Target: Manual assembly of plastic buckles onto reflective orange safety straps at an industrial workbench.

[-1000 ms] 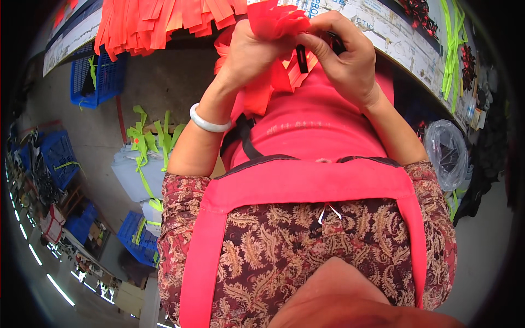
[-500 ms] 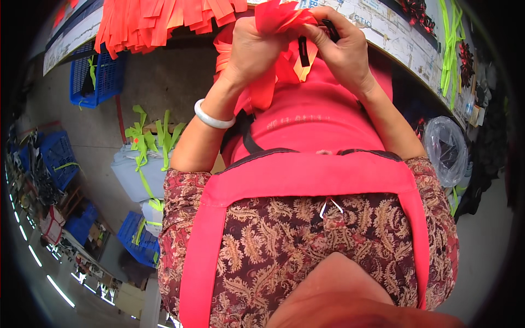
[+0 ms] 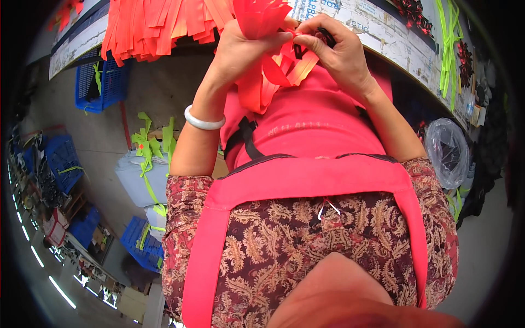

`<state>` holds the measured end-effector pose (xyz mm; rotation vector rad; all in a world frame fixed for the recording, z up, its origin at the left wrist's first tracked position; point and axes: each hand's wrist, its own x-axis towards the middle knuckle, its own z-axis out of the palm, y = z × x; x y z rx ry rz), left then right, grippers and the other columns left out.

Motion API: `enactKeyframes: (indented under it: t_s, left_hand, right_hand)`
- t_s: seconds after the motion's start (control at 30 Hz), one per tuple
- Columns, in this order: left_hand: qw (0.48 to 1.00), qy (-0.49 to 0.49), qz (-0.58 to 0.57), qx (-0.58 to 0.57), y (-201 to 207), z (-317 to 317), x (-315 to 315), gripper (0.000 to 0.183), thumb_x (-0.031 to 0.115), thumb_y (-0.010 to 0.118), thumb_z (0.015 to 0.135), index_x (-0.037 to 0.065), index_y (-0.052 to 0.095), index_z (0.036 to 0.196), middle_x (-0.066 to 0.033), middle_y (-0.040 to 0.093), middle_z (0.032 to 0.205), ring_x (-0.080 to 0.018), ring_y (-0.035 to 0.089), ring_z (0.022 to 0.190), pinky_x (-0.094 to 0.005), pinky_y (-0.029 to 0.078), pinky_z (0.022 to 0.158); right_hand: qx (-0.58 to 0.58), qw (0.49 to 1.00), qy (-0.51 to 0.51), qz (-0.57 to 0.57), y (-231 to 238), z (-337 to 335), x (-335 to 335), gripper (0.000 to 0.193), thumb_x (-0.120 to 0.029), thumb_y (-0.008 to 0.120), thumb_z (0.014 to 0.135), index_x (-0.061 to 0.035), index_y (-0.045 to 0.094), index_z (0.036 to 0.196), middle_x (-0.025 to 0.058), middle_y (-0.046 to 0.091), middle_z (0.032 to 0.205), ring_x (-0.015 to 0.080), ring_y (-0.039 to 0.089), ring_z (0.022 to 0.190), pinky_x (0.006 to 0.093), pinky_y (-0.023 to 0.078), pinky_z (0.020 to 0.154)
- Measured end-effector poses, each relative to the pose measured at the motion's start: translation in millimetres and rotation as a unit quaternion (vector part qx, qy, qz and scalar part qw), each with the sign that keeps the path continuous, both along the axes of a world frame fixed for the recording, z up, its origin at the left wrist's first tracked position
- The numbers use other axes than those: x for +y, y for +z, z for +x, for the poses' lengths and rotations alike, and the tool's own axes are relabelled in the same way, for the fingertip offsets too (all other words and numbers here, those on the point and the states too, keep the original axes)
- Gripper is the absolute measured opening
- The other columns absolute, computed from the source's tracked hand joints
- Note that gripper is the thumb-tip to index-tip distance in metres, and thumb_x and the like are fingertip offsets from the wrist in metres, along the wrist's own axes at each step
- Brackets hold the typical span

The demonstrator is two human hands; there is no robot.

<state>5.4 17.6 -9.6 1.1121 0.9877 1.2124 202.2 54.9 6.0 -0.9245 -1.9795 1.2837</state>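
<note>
Shirt: brown-and-cream leaf print (image 3: 254,246), nearest the camera.
Apron: plain pinkish red (image 3: 309,183), straps over the shirt, lower part spread across the lap.
Bangle: pale, smooth ring (image 3: 203,120) on the left wrist.
Left hand: fingers (image 3: 240,49) closed round the gathered middle of the red ribbon bunch (image 3: 260,19); no gap seen.
Right hand: thumb and forefinger (image 3: 339,52) brought together beside the bunch, other fingers curled in. Black strip (image 3: 298,52) held there, one part below the thumb, another by the forefinger. Can't tell whether the pinch also catches ribbon.
Bunch position: between the hands, above the lap, by the worktop edge. Loops fan upward, loose tails (image 3: 262,90) hang over the apron.
Worktop: white, scuffed, printed surface (image 3: 377,33), beyond the hands.
Orange-red strips: thick row (image 3: 158,27) draped over the worktop edge, left of the bunch.
Yellow-green strips: long bundle (image 3: 449,54) on the worktop's right end, dark red-and-black bow (image 3: 465,63) just beside.
Plastic bag: clear, crumpled (image 3: 447,150), below the worktop's right end.
Grey stack: (image 3: 142,177) left of the person, yellow-green ties (image 3: 146,147) on top.
Crates: blue, one under the worktop's left end (image 3: 109,90), one near the stack (image 3: 141,240), another farther left (image 3: 61,161).
</note>
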Motion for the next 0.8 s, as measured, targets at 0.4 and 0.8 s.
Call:
enactKeyframes:
  t_s: [0.4,0.8]
  left_hand:
    - [0.996,0.013,0.062,0.060,6,44,-2,0.022,0.000,0.070,0.081,0.002,0.068,0.103,-0.0037,0.068,0.088,-0.0095,0.062,0.080,-0.0261,0.051,0.071]
    - [0.983,0.142,-0.019,-0.111,25,4,-30,0.010,0.006,0.064,0.090,-0.001,0.065,0.097,0.0003,0.059,0.073,-0.0040,0.050,0.059,-0.0183,0.037,0.052]
  right_hand:
    - [0.056,0.998,0.024,0.009,-67,-4,-26,0.017,0.003,0.059,0.083,-0.0015,0.062,0.100,0.0127,0.064,0.088,0.0225,0.064,0.084,0.0331,0.050,0.075]
    - [0.097,0.979,0.087,-0.154,64,-70,122,0.028,-0.031,0.061,0.093,-0.0044,0.054,0.090,-0.0052,0.041,0.059,0.0010,0.032,0.043,0.0203,0.022,0.038]
